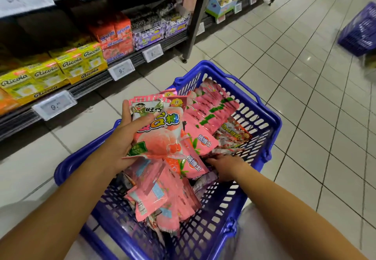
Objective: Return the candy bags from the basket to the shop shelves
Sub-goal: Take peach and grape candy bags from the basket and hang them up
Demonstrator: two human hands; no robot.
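Note:
A blue plastic basket (262, 129) stands on the tiled floor, filled with several pink candy bags (211, 107). My left hand (122, 137) grips a small stack of pink peach candy bags (160, 131) above the basket's left side, thumb across the front. My right hand (225, 168) reaches down into the basket among the bags; its fingertips are hidden under a pink bag and dark red packets (234, 135), so its hold cannot be seen. More pink bags (162, 196) lie in the near part of the basket.
Shop shelves (91, 84) run along the left, stocked with yellow Ricola boxes (50, 72), orange boxes (114, 32) and purple boxes (150, 34), with price tags along the edge. A black upright post (195, 21) divides the shelving. A second blue basket (360, 29) sits far right on the floor.

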